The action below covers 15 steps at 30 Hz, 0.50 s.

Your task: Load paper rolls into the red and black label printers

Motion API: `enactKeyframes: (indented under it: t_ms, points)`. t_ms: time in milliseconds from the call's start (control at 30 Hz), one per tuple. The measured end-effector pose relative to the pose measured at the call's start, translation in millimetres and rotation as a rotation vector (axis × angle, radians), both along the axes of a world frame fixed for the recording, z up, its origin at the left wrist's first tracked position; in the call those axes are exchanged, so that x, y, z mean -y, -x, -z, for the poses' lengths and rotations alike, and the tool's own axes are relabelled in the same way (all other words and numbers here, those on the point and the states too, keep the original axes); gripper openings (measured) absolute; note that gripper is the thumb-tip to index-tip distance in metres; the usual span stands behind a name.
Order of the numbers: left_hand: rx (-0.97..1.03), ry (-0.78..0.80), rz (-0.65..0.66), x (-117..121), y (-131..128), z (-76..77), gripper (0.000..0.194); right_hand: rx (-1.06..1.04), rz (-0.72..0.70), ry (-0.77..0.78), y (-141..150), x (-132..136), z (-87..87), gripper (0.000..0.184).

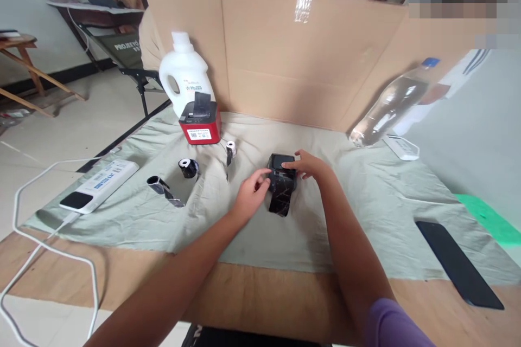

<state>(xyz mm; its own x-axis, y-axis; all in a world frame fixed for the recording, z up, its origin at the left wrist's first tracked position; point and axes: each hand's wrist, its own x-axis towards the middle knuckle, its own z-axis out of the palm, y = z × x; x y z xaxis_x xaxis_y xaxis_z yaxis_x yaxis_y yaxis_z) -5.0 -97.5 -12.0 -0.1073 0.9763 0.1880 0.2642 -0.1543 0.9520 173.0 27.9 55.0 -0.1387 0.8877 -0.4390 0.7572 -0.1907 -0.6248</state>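
Note:
A small black portable printer (pixel 281 162) sits on the cloth in front of me, with a glossy black paper strip (pixel 280 201) hanging from its near side. My left hand (pixel 252 191) has its fingers curled at the printer's left edge. On the right side, my right hand (pixel 310 166) grips the printer, thumb laid over its top. Left of my hands lie a black paper roll (pixel 189 168), a smaller white-cored roll (pixel 230 148) and a curled loose black strip (pixel 165 190). Farther back stands a red and black printer (pixel 203 123) with dark paper sticking out of its top.
A white detergent jug (pixel 187 73) stands behind the red printer, before a cardboard screen (pixel 280 54). Left is a white power strip (pixel 100 187) with a cable. To the right are a leaning clear bottle (pixel 393 103), a white device (pixel 401 147) and a black phone (pixel 459 263).

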Motion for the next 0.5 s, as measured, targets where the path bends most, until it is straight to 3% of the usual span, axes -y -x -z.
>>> enactKeyframes:
  t_ms: [67,133,300,400,500]
  points:
    - [-0.102,0.026,-0.056,-7,4,1.3,0.044,-0.036,-0.009,0.042,3,8,1.6,0.074]
    - [-0.148,0.115,-0.007,-10,7,2.0,0.05,-0.122,-0.017,0.031,10,19,6.2,0.06]
    - [-0.137,0.2,0.024,-10,0,-2.5,0.063,-0.419,0.122,-0.058,15,36,18.2,0.059]
    - [-0.14,0.168,0.048,-22,-25,-13.4,0.069,-0.528,0.22,-0.107,-12,29,17.9,0.063]
    - [-0.125,0.108,0.098,-52,-74,-28.9,0.069,-0.639,0.33,-0.274,-61,12,13.4,0.068]
